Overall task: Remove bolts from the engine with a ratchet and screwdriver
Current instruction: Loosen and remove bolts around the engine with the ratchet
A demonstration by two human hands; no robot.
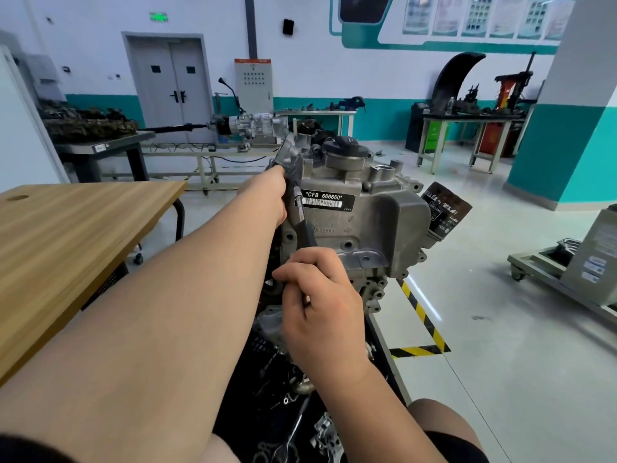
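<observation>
A grey engine (374,225) stands in front of me with a black label reading CFB 666660 on its cover. A ratchet (302,215) with a steel shaft and black grip runs from the engine's upper left corner down toward me. My right hand (322,305) grips the lower end of the black handle. My left hand (278,195) reaches to the ratchet's head at the engine's left edge; its fingers are hidden behind the metal there. The bolt under the ratchet head is not visible.
A wooden table (66,242) stands at my left. A black tray (287,426) with loose tools and parts lies below the engine. An oil filter (445,208) sticks out at the engine's right. Yellow-black floor tape (422,319) and a metal cart (567,272) are to the right.
</observation>
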